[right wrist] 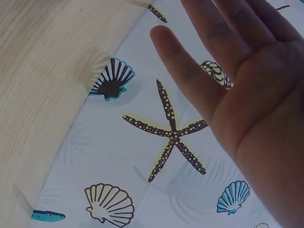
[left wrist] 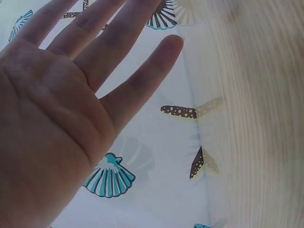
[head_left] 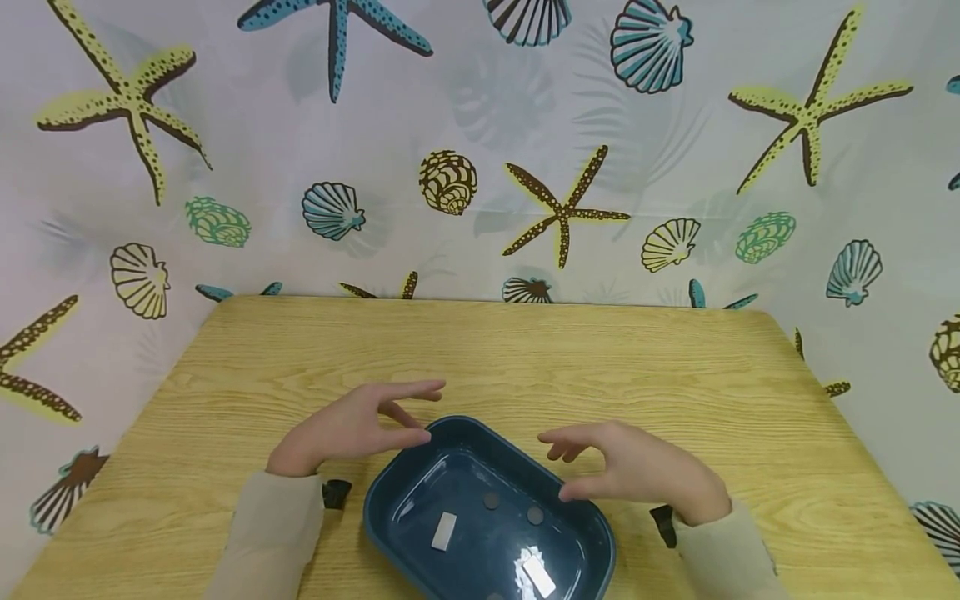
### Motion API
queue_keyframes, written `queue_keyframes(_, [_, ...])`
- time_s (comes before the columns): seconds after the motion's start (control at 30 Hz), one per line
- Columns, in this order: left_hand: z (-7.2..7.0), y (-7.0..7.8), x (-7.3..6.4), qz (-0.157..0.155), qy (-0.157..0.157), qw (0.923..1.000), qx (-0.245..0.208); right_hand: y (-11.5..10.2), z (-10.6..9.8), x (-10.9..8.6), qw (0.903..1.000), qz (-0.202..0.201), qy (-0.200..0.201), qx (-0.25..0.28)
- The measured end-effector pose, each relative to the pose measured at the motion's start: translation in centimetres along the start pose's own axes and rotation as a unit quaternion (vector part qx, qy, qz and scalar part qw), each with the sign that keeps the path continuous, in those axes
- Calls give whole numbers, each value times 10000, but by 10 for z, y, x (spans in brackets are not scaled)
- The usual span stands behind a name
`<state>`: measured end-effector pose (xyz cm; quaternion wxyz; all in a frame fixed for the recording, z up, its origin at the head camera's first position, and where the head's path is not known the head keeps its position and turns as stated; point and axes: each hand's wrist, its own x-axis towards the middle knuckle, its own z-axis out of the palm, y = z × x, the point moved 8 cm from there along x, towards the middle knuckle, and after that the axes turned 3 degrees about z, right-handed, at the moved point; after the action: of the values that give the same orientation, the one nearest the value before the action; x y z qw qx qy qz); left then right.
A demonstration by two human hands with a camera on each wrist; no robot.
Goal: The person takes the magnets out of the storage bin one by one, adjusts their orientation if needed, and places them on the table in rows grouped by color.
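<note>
A dark blue oval-cornered plastic basin (head_left: 390,475) stands at a slant on the table in the head view, its near end cut off by the frame. Inside lie two small white rectangular pieces, one (head_left: 444,532) left of the middle and one (head_left: 538,577) near the front, beside several small dull round discs (head_left: 491,500). My left hand (head_left: 352,429) hovers at the basin's upper left rim, fingers extended and holding nothing. Over the right rim is my right hand (head_left: 637,467), likewise with fingers loosely stretched and nothing in them. Both wrist views show bare palms with spread fingers.
The light wood table (head_left: 480,350) reaches back to a white cloth (head_left: 480,108) printed with starfish and shells, which also hangs along both sides. A small black object (head_left: 337,493) shows by the left wrist and another (head_left: 663,525) by the right.
</note>
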<state>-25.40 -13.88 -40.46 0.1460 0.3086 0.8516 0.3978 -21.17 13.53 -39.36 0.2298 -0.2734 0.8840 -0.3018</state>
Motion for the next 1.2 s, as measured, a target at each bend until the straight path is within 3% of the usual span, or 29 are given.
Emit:
queue_keyframes(0.5, [6, 1, 0, 116, -321, 9992, -225, -5, 13, 2, 9984, 112, -540, 157])
queue_keyframes(0.93, [9, -3, 4, -87, -437, 9983, -369, -3, 15, 3, 9983, 209, -545, -7])
queue_keyframes(1.2, [10, -5, 5, -64, -411, 9984, -386, -3, 13, 5, 9992, 44, -360, -184])
